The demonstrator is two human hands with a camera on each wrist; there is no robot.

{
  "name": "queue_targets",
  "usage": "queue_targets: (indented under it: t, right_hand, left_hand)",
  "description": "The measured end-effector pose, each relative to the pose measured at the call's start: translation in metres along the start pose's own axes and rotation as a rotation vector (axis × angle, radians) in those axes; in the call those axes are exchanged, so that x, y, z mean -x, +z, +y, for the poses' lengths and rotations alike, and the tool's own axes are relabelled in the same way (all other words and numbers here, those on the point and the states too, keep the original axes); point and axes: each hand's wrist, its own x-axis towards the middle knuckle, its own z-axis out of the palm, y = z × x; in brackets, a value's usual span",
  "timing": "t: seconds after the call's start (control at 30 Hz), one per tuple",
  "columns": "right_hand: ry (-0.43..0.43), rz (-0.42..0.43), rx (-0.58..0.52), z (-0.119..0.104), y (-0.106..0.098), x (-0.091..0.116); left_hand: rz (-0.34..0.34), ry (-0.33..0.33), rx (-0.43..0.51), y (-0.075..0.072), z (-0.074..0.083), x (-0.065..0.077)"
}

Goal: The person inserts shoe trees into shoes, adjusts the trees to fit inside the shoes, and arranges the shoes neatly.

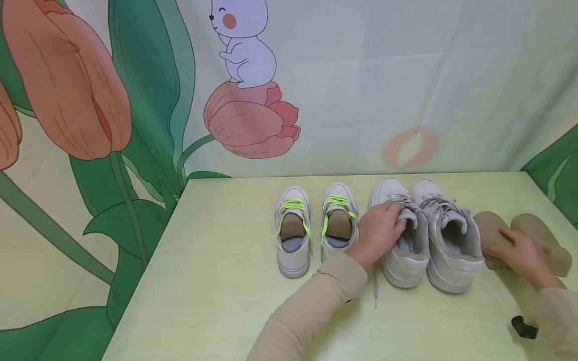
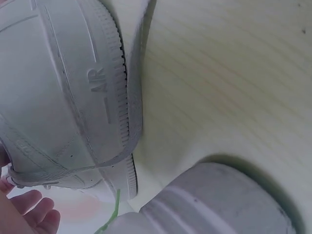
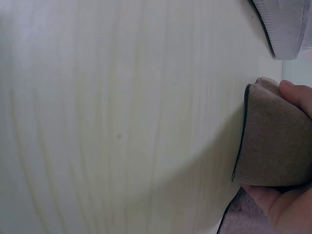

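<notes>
Head view: the left big white sneaker (image 1: 405, 265) is gripped near its tongue (image 1: 410, 216) by the left hand (image 1: 380, 231), fingers curled, and the left loose brown insert (image 1: 489, 226) is clamped between thumb and fingers of the right hand (image 1: 526, 253). The other loose insert (image 1: 537, 229) is set just beside it on the tabletop (image 1: 203, 260). Two smaller sneakers (image 1: 293, 265) are lined up further left, brown pieces (image 1: 292, 226) tucked inside, neon laces (image 1: 293, 203) undone

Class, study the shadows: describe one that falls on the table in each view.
Head view: soft, beside the right sleeve; left wrist view: dark, hugging the rounded end of the green-laced shoe; right wrist view: broad and diffuse, slanting across the table beside the brown piece.
</notes>
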Motion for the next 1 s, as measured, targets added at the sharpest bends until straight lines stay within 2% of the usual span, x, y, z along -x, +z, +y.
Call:
queue_targets:
  t: [0.17, 0.27, 0.5, 0.8, 0.9, 1.0]
  right_hand:
    - [-0.008, 0.003, 0.004, 0.0003, -0.0003, -0.0003]
    - [-0.009, -0.003, -0.003, 0.0008, -0.0006, -0.0007]
    - [-0.016, 0.002, -0.007, -0.0003, -0.0009, 0.0001]
    - [-0.012, 0.002, -0.002, -0.0008, -0.0008, 0.0]
    - [-0.018, 0.004, 0.001, -0.0001, -0.0009, -0.0002]
    - [-0.022, 0.008, 0.006, -0.0002, -0.0007, -0.0001]
  left_hand:
    - [0.029, 0.039, -0.053, -0.0009, 0.0017, -0.0014]
    - [0.026, 0.04, -0.065, -0.0025, 0.003, -0.0029]
    - [0.016, 0.035, -0.066, -0.007, 0.0056, -0.005]
    - [0.039, 0.042, -0.042, -0.0075, 0.0048, -0.0081]
    - [0.069, 0.053, -0.04, -0.0071, 0.0044, -0.0076]
    - [0.133, 0.098, -0.057, -0.0042, 0.0036, -0.0065]
